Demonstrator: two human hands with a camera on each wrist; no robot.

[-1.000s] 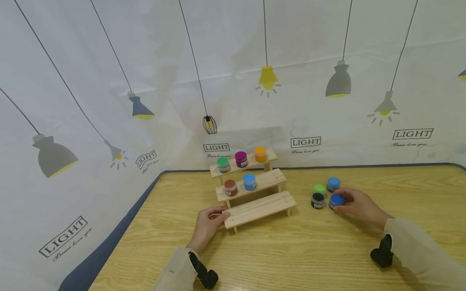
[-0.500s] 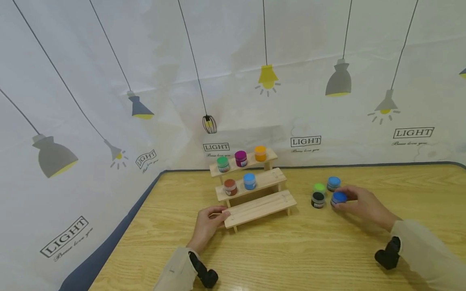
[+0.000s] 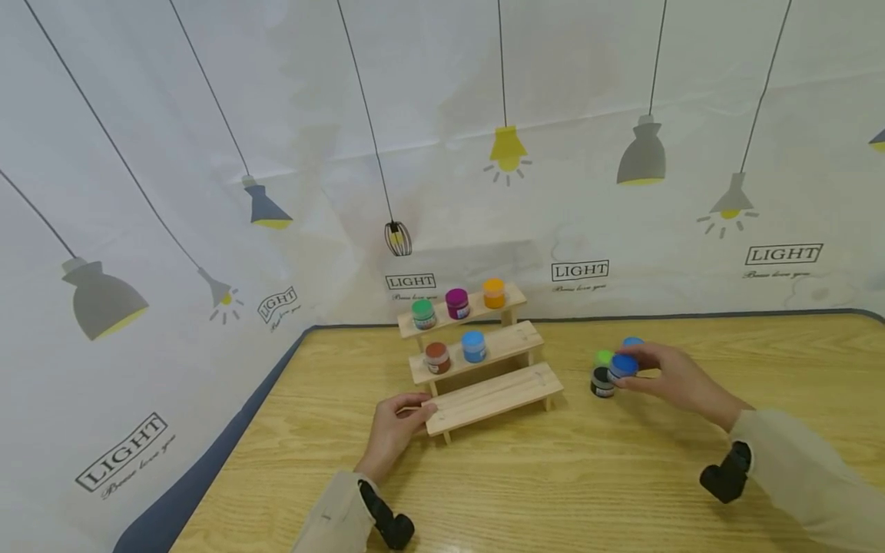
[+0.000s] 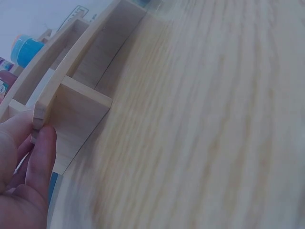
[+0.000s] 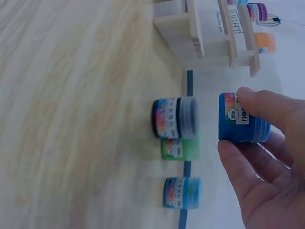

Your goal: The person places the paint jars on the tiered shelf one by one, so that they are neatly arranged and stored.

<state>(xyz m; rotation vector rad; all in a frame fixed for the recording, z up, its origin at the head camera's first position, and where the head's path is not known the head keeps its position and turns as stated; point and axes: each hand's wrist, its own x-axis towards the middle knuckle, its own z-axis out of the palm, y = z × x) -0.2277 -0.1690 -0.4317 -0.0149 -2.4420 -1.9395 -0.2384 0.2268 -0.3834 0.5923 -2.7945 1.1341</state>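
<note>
My right hand [image 3: 681, 382] holds a dark blue paint jar [image 5: 234, 118] between thumb and fingers, lifted off the table. Below it stand a black jar [image 5: 167, 118], a light green jar [image 5: 181, 149] and a lighter blue jar [image 5: 182, 192]; in the head view the held jar and hand partly cover them. With thumb and fingers my left hand [image 3: 394, 430] pinches the left end of the lowest step of a three-tier wooden rack [image 3: 494, 399]. On the middle step sit a brown jar [image 3: 438, 358] and a blue jar [image 3: 474, 347]. The lowest step is bare.
Green [image 3: 423, 313], purple [image 3: 458, 303] and orange [image 3: 494, 293] jars stand on the rack's top step. Behind the wooden table [image 3: 525, 491] hangs a white cloth [image 3: 442, 169] printed with lamps, close to the back of the rack.
My right hand has raised the dark blue jar off the table and moved it slightly left, over the black jar in the head view. The left hand has stayed on the rack.
</note>
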